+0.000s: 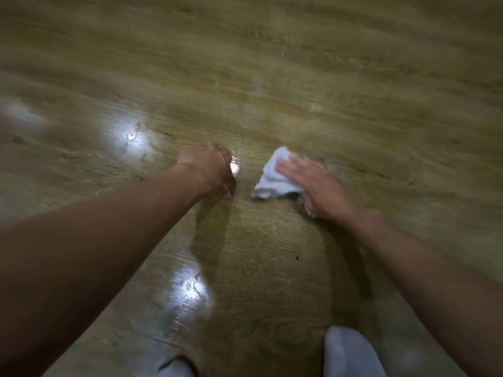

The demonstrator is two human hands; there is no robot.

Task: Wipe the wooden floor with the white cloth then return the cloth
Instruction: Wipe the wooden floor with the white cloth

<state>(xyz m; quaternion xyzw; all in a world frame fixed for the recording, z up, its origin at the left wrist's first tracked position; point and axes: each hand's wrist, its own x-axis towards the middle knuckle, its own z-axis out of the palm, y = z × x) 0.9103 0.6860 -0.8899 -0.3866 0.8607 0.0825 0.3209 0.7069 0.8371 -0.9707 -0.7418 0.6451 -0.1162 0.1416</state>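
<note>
A crumpled white cloth (272,175) lies on the wooden floor (272,77) just right of centre. My right hand (315,186) presses flat on the cloth's right part, fingers stretched out and pointing left; the hand looks blurred. My left hand (208,167) rests on the floor to the left of the cloth, fingers curled under into a loose fist with the thumb touching the boards, and nothing shows in it. A gap of bare floor separates the left hand from the cloth.
The floor shines with bright light reflections at left (130,136) and lower centre (190,289). White-clad knees show at the bottom edge (351,352). A small dark speck (298,258) lies on the boards. Floor stretches away on all sides.
</note>
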